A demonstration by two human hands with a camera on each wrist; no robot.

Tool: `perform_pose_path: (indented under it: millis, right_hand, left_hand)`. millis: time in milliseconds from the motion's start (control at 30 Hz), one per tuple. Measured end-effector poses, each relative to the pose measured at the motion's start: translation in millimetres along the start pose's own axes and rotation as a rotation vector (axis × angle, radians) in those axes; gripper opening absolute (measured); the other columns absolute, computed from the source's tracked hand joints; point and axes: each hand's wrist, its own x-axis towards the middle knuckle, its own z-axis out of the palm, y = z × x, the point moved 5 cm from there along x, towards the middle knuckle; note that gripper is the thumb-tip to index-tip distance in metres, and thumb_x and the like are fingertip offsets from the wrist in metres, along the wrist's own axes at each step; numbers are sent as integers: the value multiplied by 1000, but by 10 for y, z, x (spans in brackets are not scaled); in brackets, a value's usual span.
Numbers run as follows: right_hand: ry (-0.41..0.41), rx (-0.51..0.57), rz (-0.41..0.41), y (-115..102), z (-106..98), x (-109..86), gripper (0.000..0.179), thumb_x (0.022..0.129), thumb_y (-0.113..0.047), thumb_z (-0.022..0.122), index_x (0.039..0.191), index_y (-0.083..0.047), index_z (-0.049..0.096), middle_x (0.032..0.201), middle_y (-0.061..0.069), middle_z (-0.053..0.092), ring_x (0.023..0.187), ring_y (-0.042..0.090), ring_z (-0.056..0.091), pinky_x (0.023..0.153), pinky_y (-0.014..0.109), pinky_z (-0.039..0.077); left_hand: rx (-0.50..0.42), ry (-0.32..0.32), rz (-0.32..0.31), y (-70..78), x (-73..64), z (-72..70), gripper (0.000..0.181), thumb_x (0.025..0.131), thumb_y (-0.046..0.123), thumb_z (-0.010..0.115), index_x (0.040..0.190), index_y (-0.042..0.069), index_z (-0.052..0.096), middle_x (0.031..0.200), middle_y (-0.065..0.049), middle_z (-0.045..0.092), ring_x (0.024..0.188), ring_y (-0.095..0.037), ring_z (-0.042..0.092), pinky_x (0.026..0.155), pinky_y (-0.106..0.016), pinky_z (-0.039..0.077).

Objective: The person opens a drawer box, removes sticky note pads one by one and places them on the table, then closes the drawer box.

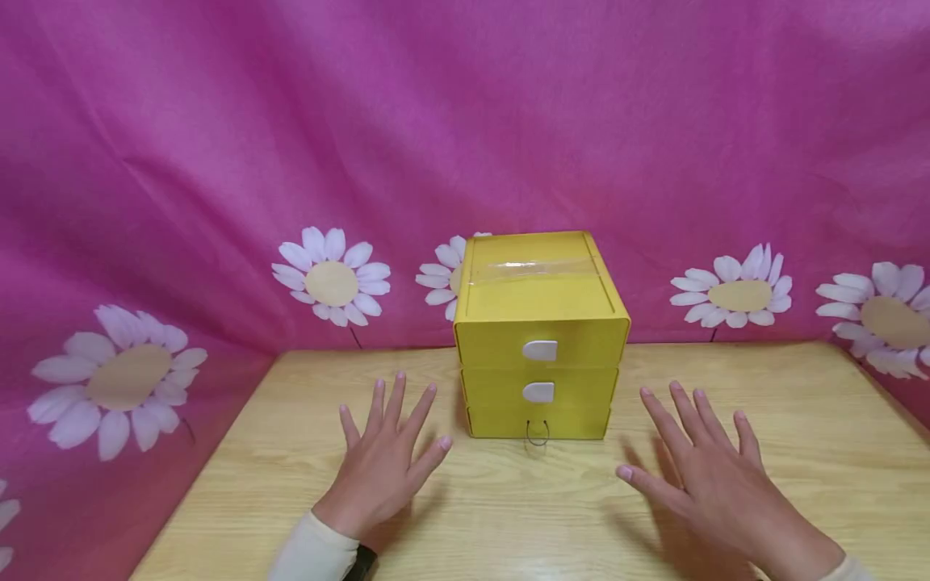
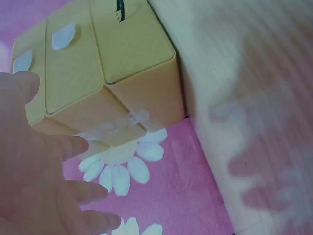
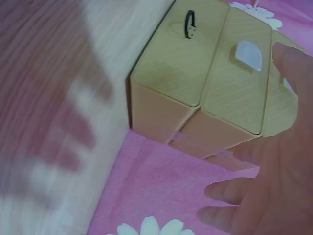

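Observation:
A yellow three-drawer box (image 1: 541,347) stands on the table, its front toward me. The upper two drawers carry white tabs (image 1: 540,350), and the bottom one has a thin dark loop handle (image 1: 538,436). To the left of the box my left hand (image 1: 385,464) hovers over the wood with fingers spread, holding nothing. My right hand (image 1: 715,484) does the same on the right side, palm down, thumb toward the box. Both wrist views show the box's drawer fronts beyond the spread fingers, apart from them.
Clear tape (image 1: 534,269) runs across the box's top. The light wooden table (image 1: 240,476) meets a pink-purple cloth (image 1: 465,121) printed with large white daisies, which hangs behind it and along the left. A dark band (image 1: 360,562) shows at my left wrist.

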Motion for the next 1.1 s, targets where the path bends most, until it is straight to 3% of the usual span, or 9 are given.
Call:
perform_pose_path:
  millis: [367,600,867,1100]
  right_hand:
    - [75,-20,-42,-124,-142,52,89,86,-62,58,155,-20,20,153,24,26,136,49,25,105,72,0]
    - [117,-7,-90,-257,-242,77,83,85,-62,60,149,-15,37,153,20,29,133,45,32,108,68,1]
    - [145,31,-113,-386,-368,141,78,84,-61,63,143,-13,45,144,21,41,124,44,44,92,66,32]
    - [221,62,-122,-487,-479,240,74,82,-59,66,138,-13,50,126,13,55,112,34,53,88,57,44]
  left_hand:
    - [-73,-2,-3,-60,111,-91,68,96,66,27,154,34,17,161,-8,6,147,-32,1,105,-73,-1]
    - [-140,33,10,-56,210,-153,67,97,64,29,154,30,22,161,-8,8,147,-31,6,109,-68,9]
    - [-235,121,41,-39,342,-340,60,99,55,36,154,36,18,160,-2,15,144,-28,23,102,-63,34]
    - [-356,199,60,44,521,-504,58,100,50,40,153,34,24,158,2,21,139,-28,34,102,-62,35]
